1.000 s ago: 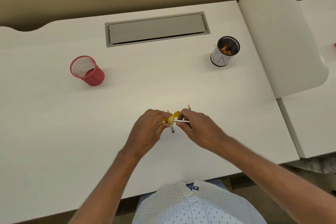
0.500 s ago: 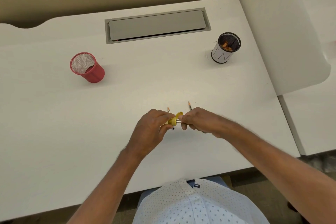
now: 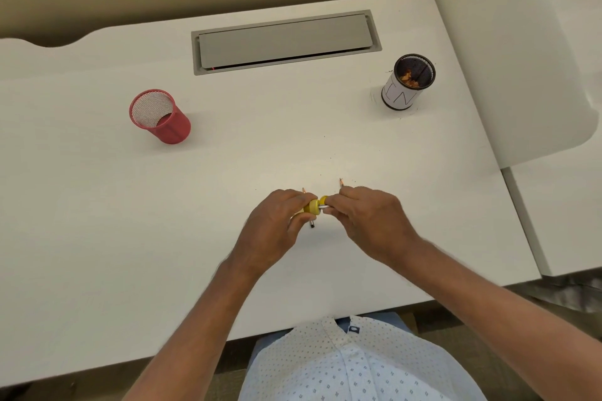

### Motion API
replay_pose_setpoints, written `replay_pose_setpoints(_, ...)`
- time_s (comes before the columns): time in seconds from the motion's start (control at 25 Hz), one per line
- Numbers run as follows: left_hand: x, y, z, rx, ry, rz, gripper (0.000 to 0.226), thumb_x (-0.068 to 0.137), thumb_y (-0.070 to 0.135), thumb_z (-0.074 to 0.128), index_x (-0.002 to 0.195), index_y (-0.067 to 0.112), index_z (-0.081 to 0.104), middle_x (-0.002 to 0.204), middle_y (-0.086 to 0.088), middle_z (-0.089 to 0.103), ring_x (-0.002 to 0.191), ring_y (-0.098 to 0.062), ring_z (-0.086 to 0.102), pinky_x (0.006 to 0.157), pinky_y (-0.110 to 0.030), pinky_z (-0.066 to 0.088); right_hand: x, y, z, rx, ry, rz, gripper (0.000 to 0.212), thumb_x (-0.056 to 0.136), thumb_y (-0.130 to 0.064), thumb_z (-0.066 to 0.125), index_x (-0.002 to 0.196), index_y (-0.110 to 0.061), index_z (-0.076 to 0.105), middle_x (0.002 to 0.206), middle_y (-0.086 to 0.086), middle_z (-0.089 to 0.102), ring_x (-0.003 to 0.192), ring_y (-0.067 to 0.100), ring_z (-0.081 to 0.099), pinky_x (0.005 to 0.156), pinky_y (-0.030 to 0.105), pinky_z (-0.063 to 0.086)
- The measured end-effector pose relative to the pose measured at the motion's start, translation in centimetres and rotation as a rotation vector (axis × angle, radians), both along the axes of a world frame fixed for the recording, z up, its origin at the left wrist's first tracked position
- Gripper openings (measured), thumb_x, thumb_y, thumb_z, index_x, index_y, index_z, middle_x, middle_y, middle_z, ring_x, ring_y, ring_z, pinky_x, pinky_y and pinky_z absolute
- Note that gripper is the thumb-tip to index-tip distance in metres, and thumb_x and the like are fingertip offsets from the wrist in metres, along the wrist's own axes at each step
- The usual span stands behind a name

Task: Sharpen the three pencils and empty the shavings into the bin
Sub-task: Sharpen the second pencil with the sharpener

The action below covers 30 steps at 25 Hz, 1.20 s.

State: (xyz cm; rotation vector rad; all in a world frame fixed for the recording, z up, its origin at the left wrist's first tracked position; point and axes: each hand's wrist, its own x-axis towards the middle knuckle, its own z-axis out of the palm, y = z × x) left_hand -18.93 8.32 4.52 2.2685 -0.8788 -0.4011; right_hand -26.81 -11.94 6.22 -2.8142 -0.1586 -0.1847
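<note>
My left hand [image 3: 277, 225] grips a small yellow sharpener [image 3: 313, 206] above the desk's middle. My right hand [image 3: 368, 221] pinches a pale pencil [image 3: 323, 207] whose tip sits in the sharpener; most of that pencil is hidden by my fingers. Two other pencils lie on the desk beneath my hands: one shows its sharp tip [image 3: 303, 189] and dark end past my left hand, the other shows only a sharp tip [image 3: 341, 181] beyond my right hand. The bin [image 3: 408, 81], a black mesh cup with a white label, stands at the back right with orange shavings inside.
A red mesh cup [image 3: 159, 117] stands at the back left. A grey cable hatch [image 3: 283, 41] is set into the white desk [image 3: 97, 205] at the back. A white divider panel [image 3: 521, 58] rises along the right side.
My right hand has rolled over the pencil, turning it in the sharpener, and now covers more of it. My left hand and the sharpener stay in about the same place.
</note>
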Motion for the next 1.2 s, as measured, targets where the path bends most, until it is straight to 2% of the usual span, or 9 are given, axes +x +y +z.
replay_pose_setpoints(0.12,0.1,-0.1,0.4,-0.007,-0.094,-0.004,0.026,0.092,0.019,0.075,0.118,0.018,0.073,0.110,0.004,0.074,0.096,-0.023,0.064,0.080,-0.042,0.056,1.4,-0.6,0.5,0.313,0.465,-0.143,0.029,0.103,-0.048,0.054,0.086,-0.032,0.071,0.065,-0.012,0.058,0.061,0.009,0.052,0.060,0.032,0.041)
replay_pose_setpoints(0.28,0.0,-0.1,0.7,-0.015,-0.173,-0.041,0.028,0.087,0.016,0.080,0.114,0.018,0.074,0.106,0.004,0.074,0.093,-0.024,0.066,0.076,-0.041,0.056,3.2,-1.9,1.7,0.915,0.950,-0.239,0.045,0.104,-0.049,0.053,0.073,-0.020,0.069,0.057,-0.008,0.037,0.054,0.014,0.030,0.052,0.026,0.025)
replay_pose_setpoints(0.44,0.7,0.0,0.8,0.011,-0.114,-0.006,0.031,0.093,0.023,0.073,0.123,0.018,0.071,0.114,0.004,0.072,0.103,-0.021,0.063,0.085,-0.039,0.055,2.0,-0.3,1.7,0.529,0.622,-0.192,0.025,0.100,-0.054,0.053,0.097,-0.032,0.064,0.084,-0.011,0.065,0.073,0.014,0.059,0.067,0.033,0.049)
replay_pose_setpoints(0.52,0.9,0.1,0.7,0.026,-0.061,-0.001,0.033,0.096,0.025,0.068,0.129,0.018,0.067,0.119,0.003,0.070,0.109,-0.019,0.060,0.089,-0.032,0.052,1.2,0.2,1.5,0.381,0.362,-0.079,0.010,0.102,-0.039,0.059,0.106,-0.030,0.059,0.096,-0.010,0.062,0.078,0.014,0.059,0.066,0.036,0.052)
replay_pose_setpoints(0.68,0.8,0.0,0.7,0.043,-0.032,-0.013,0.031,0.098,0.021,0.066,0.129,0.018,0.066,0.118,0.003,0.069,0.110,-0.019,0.060,0.088,-0.025,0.047,0.2,0.1,0.4,-0.154,-0.098,0.052,0.018,0.105,-0.026,0.060,0.097,-0.016,0.072,0.079,0.001,0.063,0.064,0.021,0.053,0.050,0.037,0.045)
replay_pose_setpoints(0.76,0.5,-0.2,0.8,0.034,-0.035,-0.014,0.029,0.096,0.018,0.068,0.125,0.018,0.068,0.115,0.003,0.070,0.107,-0.020,0.061,0.087,-0.030,0.052,0.1,0.4,0.6,-0.079,-0.077,0.010,0.018,0.104,-0.027,0.062,0.093,-0.017,0.073,0.073,-0.001,0.062,0.060,0.022,0.054,0.049,0.037,0.044)
replay_pose_setpoints(0.96,-0.3,-0.3,0.9,0.038,-0.127,-0.034,0.029,0.091,0.018,0.076,0.119,0.017,0.072,0.110,0.002,0.073,0.099,-0.023,0.065,0.079,-0.040,0.057,2.8,-0.6,1.6,0.574,0.693,-0.283,0.040,0.106,-0.043,0.048,0.077,-0.027,0.071,0.073,-0.009,0.060,0.066,0.015,0.053,0.063,0.033,0.041)
replay_pose_setpoints(1.08,0.3,-0.1,1.1,0.025,-0.134,-0.022,0.030,0.092,0.020,0.074,0.122,0.019,0.071,0.111,0.004,0.072,0.100,-0.021,0.064,0.080,-0.038,0.056,2.3,-0.5,2.0,0.646,0.612,-0.279,0.031,0.103,-0.049,0.053,0.086,-0.029,0.069,0.075,-0.016,0.063,0.063,0.004,0.053,0.063,0.028,0.044)
replay_pose_setpoints(1.2,0.9,0.3,0.9,0.019,-0.085,-0.019,0.031,0.096,0.022,0.069,0.127,0.019,0.068,0.115,0.003,0.070,0.105,-0.020,0.061,0.085,-0.037,0.055,0.8,0.2,1.7,0.325,0.316,-0.047,0.010,0.102,-0.032,0.063,0.106,-0.023,0.064,0.095,-0.010,0.061,0.074,0.012,0.058,0.065,0.032,0.050)
